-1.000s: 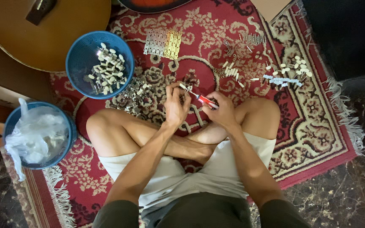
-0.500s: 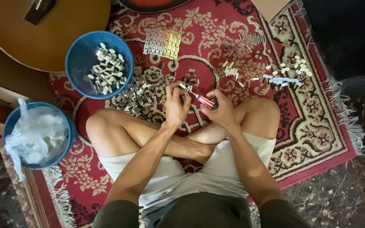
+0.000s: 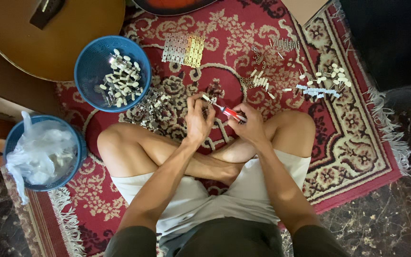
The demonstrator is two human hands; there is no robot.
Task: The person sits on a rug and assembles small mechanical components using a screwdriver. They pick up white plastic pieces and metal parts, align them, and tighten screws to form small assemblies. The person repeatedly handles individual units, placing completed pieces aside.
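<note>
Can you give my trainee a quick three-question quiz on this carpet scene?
1. True or false: the right hand holds a red-handled screwdriver.
2. Which blue basket holds small white-capped parts: A, the upper basket, or B, the lower basket?
3. What large instrument lies at top left?

Key: 1 true. 2 A; the lower one holds clear plastic bags. 3 An acoustic guitar.

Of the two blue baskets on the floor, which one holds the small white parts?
The upper blue basket, beside the guitar, holds small white parts. The lower blue basket holds only crumpled clear plastic bags.
</note>
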